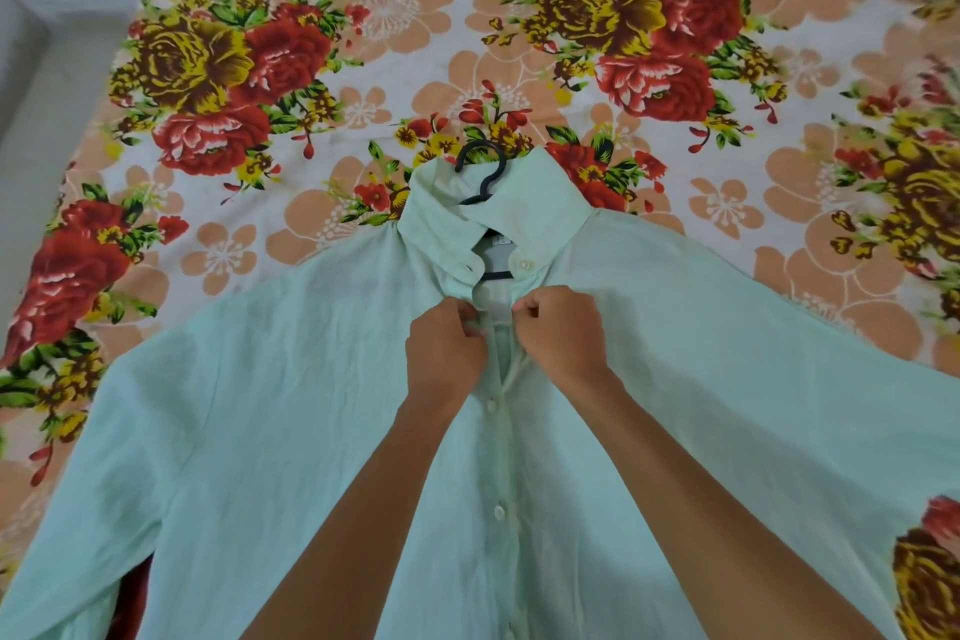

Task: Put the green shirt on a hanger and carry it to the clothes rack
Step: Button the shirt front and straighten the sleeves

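Left hand & right hand both pinched shut on green shirt placket, frame center — do top button, keep black hanger hook centered in collar.

The shirt is pale mint green, thin and a little creased, spread front-up under my hands with its sleeves reaching out well past both of them. Its collar sits just beyond my knuckles, top button undone, the placket running back between my forearms with white buttons showing. The hanger is black — inside the shirt, only its hook poking out past the collar.
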